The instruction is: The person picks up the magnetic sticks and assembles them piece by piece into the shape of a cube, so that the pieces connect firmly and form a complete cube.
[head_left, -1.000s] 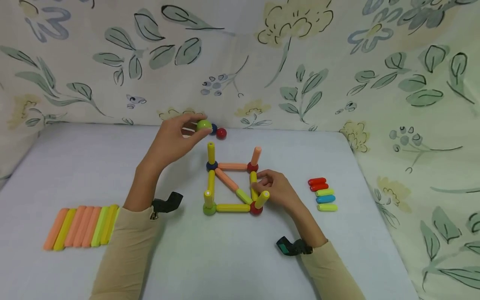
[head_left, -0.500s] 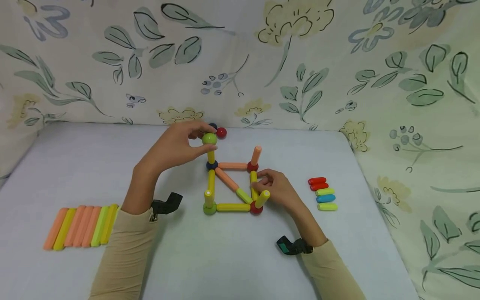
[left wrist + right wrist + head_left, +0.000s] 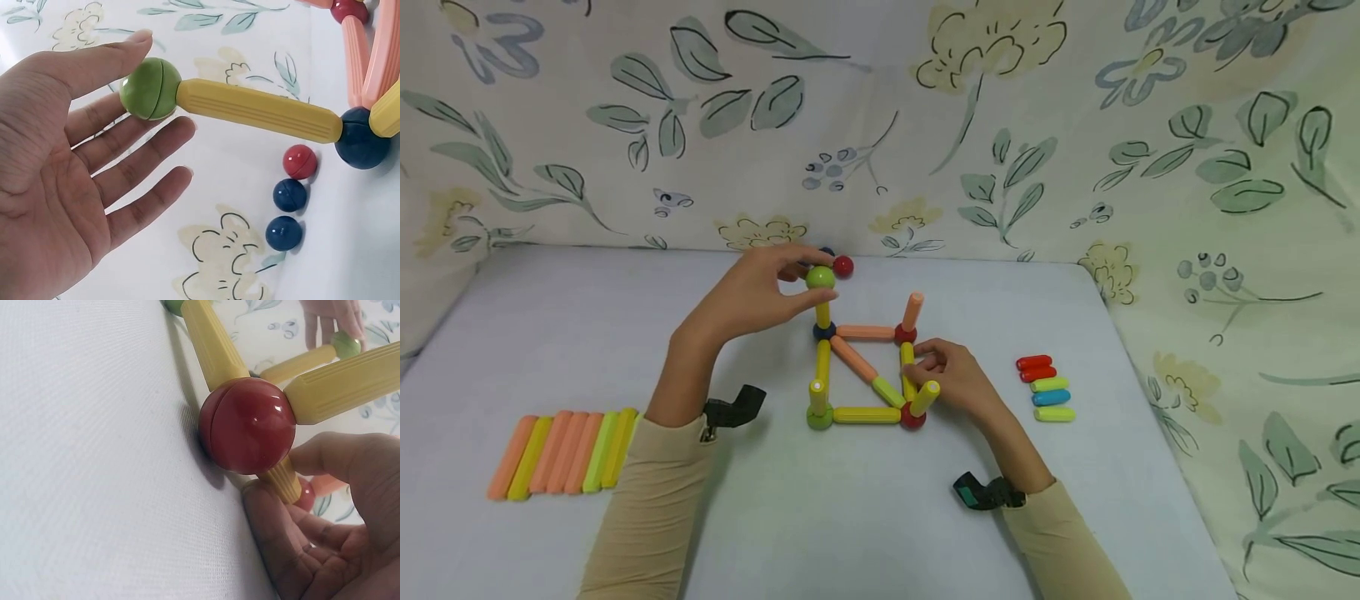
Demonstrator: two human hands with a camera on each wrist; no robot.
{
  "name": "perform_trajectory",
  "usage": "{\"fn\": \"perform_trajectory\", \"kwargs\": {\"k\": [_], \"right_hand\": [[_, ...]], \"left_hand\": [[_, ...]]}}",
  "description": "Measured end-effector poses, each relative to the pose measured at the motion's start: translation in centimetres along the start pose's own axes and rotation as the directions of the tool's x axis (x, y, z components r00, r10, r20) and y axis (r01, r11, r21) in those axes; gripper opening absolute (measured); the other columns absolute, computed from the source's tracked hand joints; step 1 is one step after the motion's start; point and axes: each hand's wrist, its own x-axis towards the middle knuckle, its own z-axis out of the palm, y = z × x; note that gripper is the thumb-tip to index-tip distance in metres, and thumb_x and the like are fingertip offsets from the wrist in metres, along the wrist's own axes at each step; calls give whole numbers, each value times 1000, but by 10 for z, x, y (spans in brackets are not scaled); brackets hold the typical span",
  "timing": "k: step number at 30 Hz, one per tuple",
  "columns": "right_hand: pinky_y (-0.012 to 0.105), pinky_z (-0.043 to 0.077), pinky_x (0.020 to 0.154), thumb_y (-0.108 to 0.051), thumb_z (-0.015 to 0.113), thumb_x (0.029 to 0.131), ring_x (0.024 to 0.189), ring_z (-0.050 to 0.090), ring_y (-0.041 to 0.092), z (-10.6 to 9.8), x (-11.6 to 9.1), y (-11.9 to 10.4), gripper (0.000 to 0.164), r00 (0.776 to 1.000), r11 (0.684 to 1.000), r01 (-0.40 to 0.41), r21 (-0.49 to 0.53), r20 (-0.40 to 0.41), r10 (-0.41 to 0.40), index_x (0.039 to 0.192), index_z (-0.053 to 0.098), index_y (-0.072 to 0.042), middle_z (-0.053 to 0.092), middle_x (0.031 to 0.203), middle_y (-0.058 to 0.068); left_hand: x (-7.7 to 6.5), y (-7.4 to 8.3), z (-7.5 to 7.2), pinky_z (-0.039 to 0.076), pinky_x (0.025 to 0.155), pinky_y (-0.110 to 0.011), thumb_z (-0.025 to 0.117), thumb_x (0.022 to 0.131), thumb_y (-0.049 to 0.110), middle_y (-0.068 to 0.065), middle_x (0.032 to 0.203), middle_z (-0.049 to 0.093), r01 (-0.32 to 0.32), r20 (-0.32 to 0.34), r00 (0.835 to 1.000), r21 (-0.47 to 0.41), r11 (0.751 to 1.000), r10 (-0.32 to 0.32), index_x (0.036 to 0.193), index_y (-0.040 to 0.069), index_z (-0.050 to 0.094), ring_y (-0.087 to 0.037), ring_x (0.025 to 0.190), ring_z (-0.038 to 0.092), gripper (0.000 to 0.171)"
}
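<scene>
My left hand pinches a green ball between thumb and fingers. The ball sits on the end of an upright yellow stick, whose other end joins a dark blue ball at the frame's back left corner. My right hand pinches the yellow side stick beside the front right red ball. Balls and sticks form a square frame with a diagonal of a salmon stick and a light green stick. Another green ball makes the front left corner; each corner bears an upright stick.
A row of salmon, yellow and green sticks lies at the left, partly under the left sleeve. Several short pegs lie at the right. Behind the frame are a loose red ball and two blue balls, near the floral cloth.
My left hand has brought the green ball right and toward me, from beside the loose balls onto the top of the back left yellow stick. The right hand has stayed in place.
</scene>
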Motion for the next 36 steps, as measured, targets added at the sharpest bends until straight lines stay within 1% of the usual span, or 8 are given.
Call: {"fn": "perform_trajectory", "kwargs": {"k": [3,9,17,29,33,36], "right_hand": [[27,52,73,-30,76,95,81,62,21,0,0,1,43,1000,1000,5,4,2,-5,128,67,-4,72,99,9],[27,52,73,-29,76,95,80,62,22,0,0,1,43,1000,1000,13,7,1,-13,128,67,-3,73,98,9],[27,52,72,-29,76,95,79,63,21,0,2,3,43,1000,1000,16,9,-1,-16,128,68,-3,73,98,9],[27,52,72,-29,76,95,80,62,21,-1,2,3,43,1000,1000,16,13,0,-16,128,68,-4,73,98,9],[27,52,72,-30,77,94,80,62,21,-1,2,4,43,1000,1000,12,13,1,-12,127,68,-4,73,98,9],[27,52,72,-31,77,95,80,62,21,-1,2,5,44,1000,1000,12,18,6,-13,128,68,-3,73,98,9]], "left_hand": [[0,-2,-1,53,106,-53,82,94,35,-4,139,68,-4,4,1000,-13,1000,4,139,18,68,-30,121,67,51],[0,-3,-3,55,104,-53,84,94,29,-6,132,71,6,24,1000,-20,1000,-5,137,15,70,-29,116,70,48],[0,-2,-1,54,105,-53,84,93,31,-5,132,72,-3,26,1000,-18,1000,4,137,15,71,-27,117,70,48],[0,1,-1,53,106,-54,84,93,33,-5,129,72,-3,41,999,-14,1000,4,137,15,69,-28,117,68,50],[0,-1,-1,52,106,-55,80,96,37,-5,131,71,-5,51,999,-22,1000,6,140,16,67,-28,118,67,50],[1,-3,-2,51,107,-55,70,103,42,-6,133,70,1,45,999,-56,998,2,143,15,65,-29,121,66,49]]}}
